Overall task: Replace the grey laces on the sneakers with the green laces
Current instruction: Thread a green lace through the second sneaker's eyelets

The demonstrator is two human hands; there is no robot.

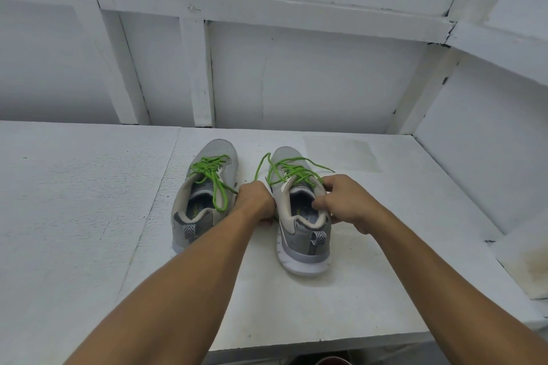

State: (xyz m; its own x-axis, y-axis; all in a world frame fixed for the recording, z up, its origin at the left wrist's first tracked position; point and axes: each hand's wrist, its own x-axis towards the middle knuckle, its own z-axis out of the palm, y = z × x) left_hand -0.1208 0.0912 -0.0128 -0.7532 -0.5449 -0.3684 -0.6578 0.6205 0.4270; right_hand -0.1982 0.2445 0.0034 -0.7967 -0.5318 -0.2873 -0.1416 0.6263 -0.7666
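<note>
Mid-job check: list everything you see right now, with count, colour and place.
Sneaker on the left: one, grey with a pale sole, on the table, toe pointing away.
Sneaker on the right: one, same colours, beside the first, toe pointing away.
Green laces: two, bright green, one threaded through each sneaker, ends loose.
Table: one, white, under the sneakers.
Wall: white, panelled with battens, behind the table.
Dark red object: one, at the bottom edge below the table front, mostly cut off.
Left hand: curled round the inner side of the sneaker on the right.
Right hand: grips that sneaker's collar, thumb inside.
</note>
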